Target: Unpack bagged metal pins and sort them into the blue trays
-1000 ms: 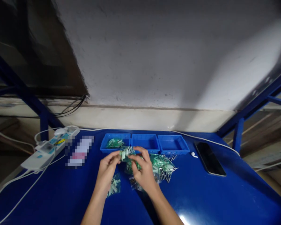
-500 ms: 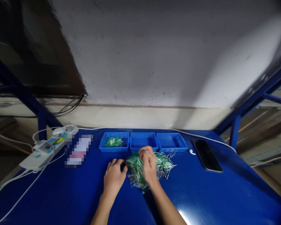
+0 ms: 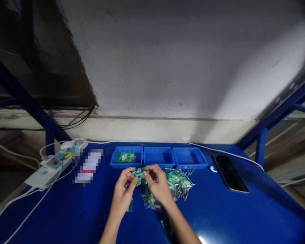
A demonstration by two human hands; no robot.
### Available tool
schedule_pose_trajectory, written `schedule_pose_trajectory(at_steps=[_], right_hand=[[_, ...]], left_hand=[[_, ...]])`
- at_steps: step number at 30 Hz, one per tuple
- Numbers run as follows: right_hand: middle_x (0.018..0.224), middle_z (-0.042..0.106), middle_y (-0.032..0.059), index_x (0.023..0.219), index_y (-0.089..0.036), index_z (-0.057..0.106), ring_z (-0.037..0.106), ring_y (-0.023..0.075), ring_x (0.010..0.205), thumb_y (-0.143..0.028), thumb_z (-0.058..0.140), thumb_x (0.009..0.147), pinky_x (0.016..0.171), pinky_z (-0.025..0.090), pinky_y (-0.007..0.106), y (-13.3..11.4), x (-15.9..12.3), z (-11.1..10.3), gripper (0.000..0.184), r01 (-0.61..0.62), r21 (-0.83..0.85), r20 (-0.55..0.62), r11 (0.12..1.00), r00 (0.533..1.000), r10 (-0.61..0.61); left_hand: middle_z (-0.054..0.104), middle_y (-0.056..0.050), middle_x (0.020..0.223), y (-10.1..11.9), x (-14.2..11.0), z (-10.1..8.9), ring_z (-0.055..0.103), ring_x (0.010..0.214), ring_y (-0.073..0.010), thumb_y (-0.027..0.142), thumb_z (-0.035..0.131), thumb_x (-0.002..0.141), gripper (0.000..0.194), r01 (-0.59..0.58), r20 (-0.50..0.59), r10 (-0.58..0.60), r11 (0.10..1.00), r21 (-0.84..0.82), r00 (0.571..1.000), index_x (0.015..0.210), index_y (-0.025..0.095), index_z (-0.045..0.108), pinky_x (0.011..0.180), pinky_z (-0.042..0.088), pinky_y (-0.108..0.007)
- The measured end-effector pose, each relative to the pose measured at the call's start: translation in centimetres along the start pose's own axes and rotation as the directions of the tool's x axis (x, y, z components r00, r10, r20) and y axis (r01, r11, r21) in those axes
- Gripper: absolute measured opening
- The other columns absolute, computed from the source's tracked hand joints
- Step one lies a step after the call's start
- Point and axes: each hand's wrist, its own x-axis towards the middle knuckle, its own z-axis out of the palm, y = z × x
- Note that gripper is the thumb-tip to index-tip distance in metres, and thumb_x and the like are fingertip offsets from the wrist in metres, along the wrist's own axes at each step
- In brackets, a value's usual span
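Observation:
A small clear plastic packet with green contents (image 3: 139, 172) is stretched between both my hands, just above the blue table. My left hand (image 3: 122, 191) pinches its left end between thumb and fingers. On the other end, my right hand (image 3: 159, 186) presses with its thumb on top. Beneath and to the right of my right hand lies a heap of green plastic pieces (image 3: 175, 178) with metal screws (image 3: 184, 190) sticking out. More clear packets (image 3: 151, 200) lie in front of the heap, partly covered by my right hand. Another packet (image 3: 130, 206) rests beside my left wrist.
Three blue trays stand in a row behind the heap: a left one (image 3: 127, 166) holding green packets (image 3: 126, 156), a middle one (image 3: 159, 166) and a right one (image 3: 191, 166). Right of them are a white earbud (image 3: 212, 169) and a phone (image 3: 231, 174). A power strip (image 3: 38, 177) with cables sits left.
My right hand has come off the top of the heap and moved left. Both hands now grip a packet between them. The view has shifted slightly.

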Motion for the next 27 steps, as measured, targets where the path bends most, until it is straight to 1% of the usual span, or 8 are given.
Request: schedule_pose_trajectory(at_steps=[3,7,13,16,18,21,24,27], right_hand=[[0.064,0.043,-0.0029,0.064,-0.019,0.052,0.043,0.0105,0.057,-0.031,0.051,0.084,0.054,0.033,0.023,-0.1,0.0,0.0,0.023,0.024,0.001,0.021,1.000,0.999,-0.024],[0.060,0.041,-0.0041,0.064,-0.019,0.051,0.041,0.0102,0.054,-0.032,0.050,0.084,0.053,0.031,0.023,-0.2,-0.1,0.0,0.024,0.021,-0.005,0.046,1.000,0.999,-0.020],[0.061,0.047,-0.0029,0.072,-0.018,0.059,0.042,0.0102,0.056,-0.033,0.052,0.083,0.053,0.033,0.022,-0.4,-0.4,0.3,0.020,0.025,0.024,0.053,0.999,0.998,-0.026],[0.054,0.043,-0.0049,0.076,-0.018,0.062,0.040,0.0093,0.050,-0.041,0.054,0.082,0.049,0.030,0.021,-0.5,-0.3,0.2,0.024,-0.067,0.098,0.063,0.993,0.996,0.061],[0.047,0.040,-0.0063,0.076,-0.018,0.060,0.037,0.0088,0.044,-0.048,0.049,0.084,0.045,0.029,0.021,-0.6,-0.2,0.1,0.033,-0.194,0.225,0.111,0.955,0.979,0.172],[0.045,0.045,-0.0050,0.071,-0.018,0.054,0.043,0.0096,0.041,-0.055,0.045,0.084,0.044,0.032,0.022,-0.4,-0.1,0.2,0.040,-0.350,0.451,0.189,0.821,0.936,0.296],[0.054,0.047,-0.0060,0.073,-0.019,0.051,0.047,0.0092,0.049,-0.047,0.062,0.075,0.052,0.038,0.022,-0.1,0.1,0.4,0.030,-0.263,0.569,0.090,0.779,0.962,0.259],[0.062,0.048,-0.0068,0.102,-0.022,0.052,0.047,0.0095,0.057,-0.035,0.067,0.074,0.059,0.040,0.022,0.1,0.1,0.3,0.035,-0.127,0.533,-0.029,0.836,0.985,0.168]], left_hand=[[0.054,0.001,0.073,0.4,-0.2,-0.2,0.054,0.072,-0.0151,0.039,0.062,0.076,0.034,0.068,0.038,-0.066,0.996,-0.060,0.997,0.101,0.018,0.057,0.071,0.044,-0.024],[0.060,-0.002,0.077,0.5,-0.2,-0.5,0.057,0.078,-0.0174,0.042,0.060,0.077,0.029,0.132,0.081,-0.125,0.988,-0.085,0.989,0.091,0.017,0.061,0.070,0.044,-0.023],[0.062,-0.002,0.081,-0.3,0.1,-0.3,0.056,0.076,-0.0168,0.040,0.061,0.077,0.025,0.015,-0.106,-0.016,1.000,-0.013,0.994,0.086,0.017,0.061,0.068,0.043,-0.022],[0.065,-0.003,0.081,-0.4,0.2,-0.4,0.059,0.077,-0.0186,0.040,0.062,0.075,0.025,0.006,-0.172,0.000,1.000,0.030,0.985,0.086,0.017,0.063,0.070,0.045,-0.024],[0.067,-0.004,0.083,-0.3,0.0,-0.5,0.061,0.080,-0.0201,0.039,0.062,0.076,0.023,-0.024,-0.197,0.040,0.997,0.080,0.980,0.085,0.018,0.065,0.074,0.046,-0.026],[0.068,-0.005,0.091,0.0,-0.2,-0.7,0.061,0.091,-0.0212,0.033,0.059,0.080,0.016,-0.178,-0.099,0.196,0.969,0.172,0.976,0.084,0.021,0.068,0.085,0.045,-0.030],[0.064,-0.006,0.105,0.2,-0.5,-0.7,0.055,0.107,-0.0230,0.029,0.056,0.082,0.015,-0.327,0.048,0.325,0.912,0.247,0.944,0.084,0.024,0.070,0.095,0.041,-0.035],[0.055,-0.007,0.119,0.0,-0.9,-0.9,0.047,0.117,-0.0251,0.032,0.056,0.081,0.018,-0.282,0.037,0.284,0.911,0.301,0.958,0.092,0.026,0.070,0.099,0.038,-0.039]])
